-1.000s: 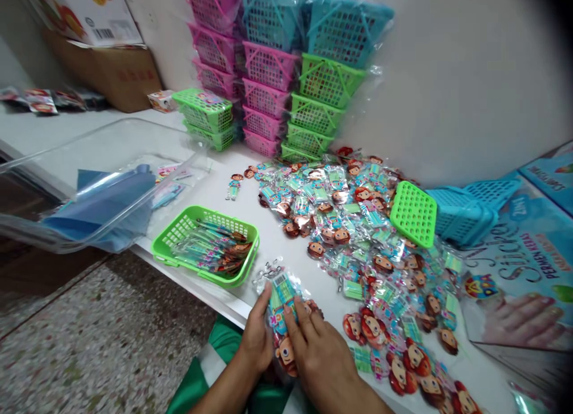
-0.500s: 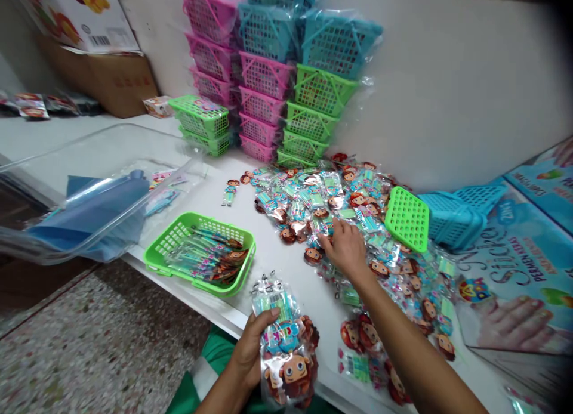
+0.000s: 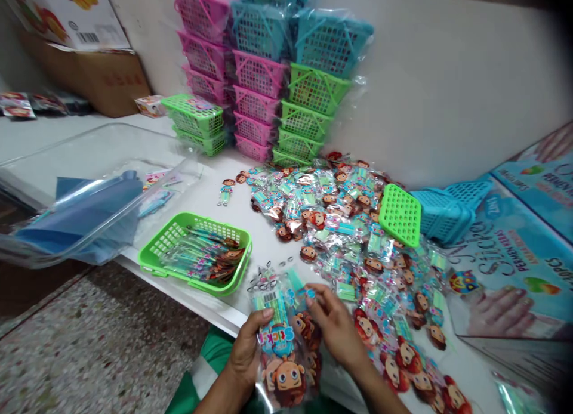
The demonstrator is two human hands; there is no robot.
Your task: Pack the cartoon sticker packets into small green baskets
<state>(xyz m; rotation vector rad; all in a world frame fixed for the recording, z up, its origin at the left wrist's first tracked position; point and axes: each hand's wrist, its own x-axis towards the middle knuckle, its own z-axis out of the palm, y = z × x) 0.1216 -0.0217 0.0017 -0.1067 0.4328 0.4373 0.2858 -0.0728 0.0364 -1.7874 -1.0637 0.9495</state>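
Near the table's front edge my left hand [image 3: 250, 348] is closed round a stack of clear doll-printed packets [image 3: 282, 354], thumb on top. My right hand [image 3: 333, 321] pinches another packet [image 3: 298, 289] at the stack's right side, overlapping it. Behind and to the right spreads a large pile of similar packets [image 3: 313, 193]. A green basket [image 3: 147, 265] to the left holds a row of packets standing close together. One single packet [image 3: 226, 191] lies apart beyond that basket.
Stacked pink baskets [image 3: 257, 74], blue baskets [image 3: 331, 44] and green baskets [image 3: 317, 89] stand at the back. A clear tub [image 3: 179, 163] is left. Right are a green lid [image 3: 400, 215], nested blue baskets [image 3: 443, 214] and a printed box [image 3: 505, 259].
My right hand has come back from the pile toward me, now with a packet at the stack in my left hand. The view has shifted slightly.
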